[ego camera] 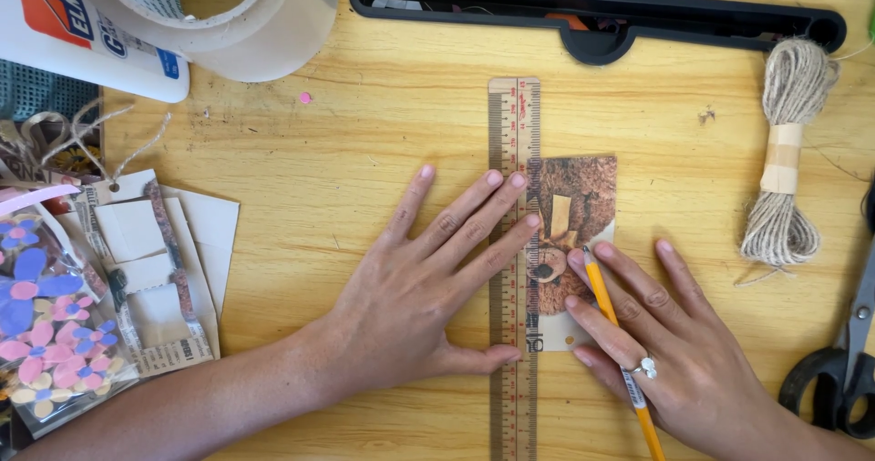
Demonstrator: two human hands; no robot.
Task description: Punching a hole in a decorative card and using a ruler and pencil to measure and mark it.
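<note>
On the yellow wooden table, the left hand presses flat, fingers spread, on a clear ruler aligned along the left edge of a brown printed paper strip. The right hand grips a yellow pencil, tip touching the strip beside the ruler. No drawn line is discernible; marking appears unfinished. Scissors lie untouched to the right.
</note>
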